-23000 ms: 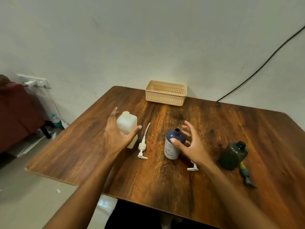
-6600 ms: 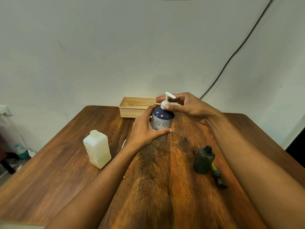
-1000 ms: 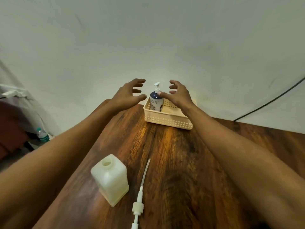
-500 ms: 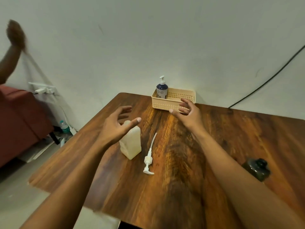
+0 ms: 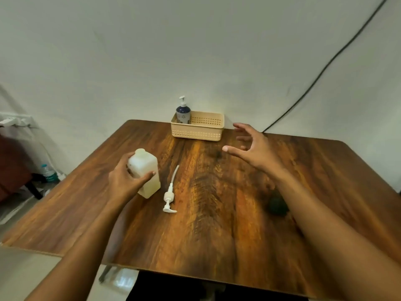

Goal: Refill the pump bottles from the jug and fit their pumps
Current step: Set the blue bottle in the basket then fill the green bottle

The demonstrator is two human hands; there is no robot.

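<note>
My left hand is wrapped around the white square bottle, which stands upright on the table with its neck uncapped. A loose white pump with its long tube lies just right of it. My right hand hovers open above the table's far middle, holding nothing. The dark blue pump bottle, pump fitted, stands in the left end of the beige basket by the wall. A dark green bottle peeks out from behind my right forearm, mostly hidden.
The wooden table ends close at the left and near edges. A black cable runs down the wall at the right. A water bottle stands on the floor at the left, near a dark red seat.
My left hand has closed on the white bottle. My right hand has drifted right, away from the basket, with its fingers still spread.
</note>
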